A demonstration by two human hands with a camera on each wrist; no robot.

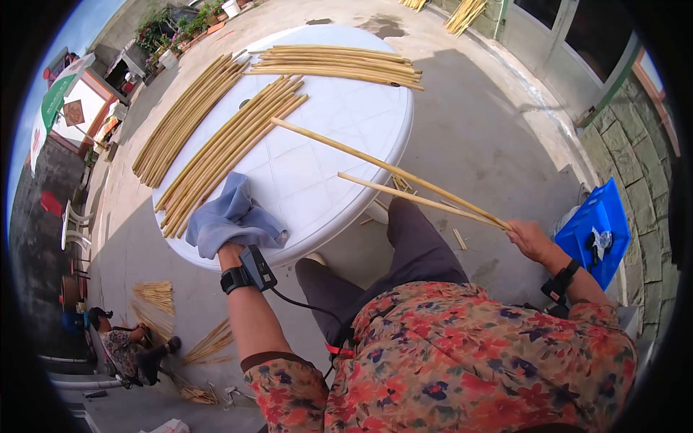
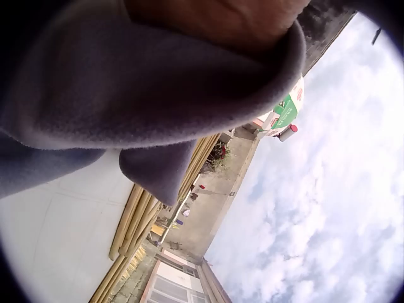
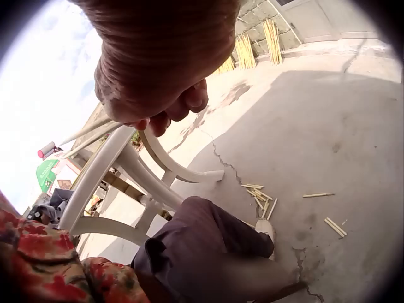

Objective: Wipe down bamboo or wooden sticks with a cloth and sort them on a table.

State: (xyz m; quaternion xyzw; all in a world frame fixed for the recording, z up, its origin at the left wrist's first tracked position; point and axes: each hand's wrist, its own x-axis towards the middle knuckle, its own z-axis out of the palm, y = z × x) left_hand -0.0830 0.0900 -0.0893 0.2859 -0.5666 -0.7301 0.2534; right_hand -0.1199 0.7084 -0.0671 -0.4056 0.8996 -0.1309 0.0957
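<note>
In the head view two thin sticks (image 1: 404,175) spread apart from the right hand (image 1: 530,240), whose curled fingers grip their near ends; their far ends reach over the white round table (image 1: 317,231). A blue-grey cloth (image 1: 234,213) covers most of the left hand (image 1: 230,254) at the table's near left edge, so its fingers are hidden. Beside the cloth lies a row of sticks (image 1: 231,151). The left wrist view has the cloth (image 2: 151,82) hanging below the hand (image 2: 221,19). Curled fingers show on the right hand (image 3: 170,69) in the right wrist view.
Two more rows of sticks lie on the table, at the left (image 1: 189,119) and far side (image 1: 336,63). A blue container (image 1: 595,231) stands at the right. Short stick pieces (image 3: 259,196) lie on the ground near the person's foot. Another person (image 1: 130,346) is at the lower left.
</note>
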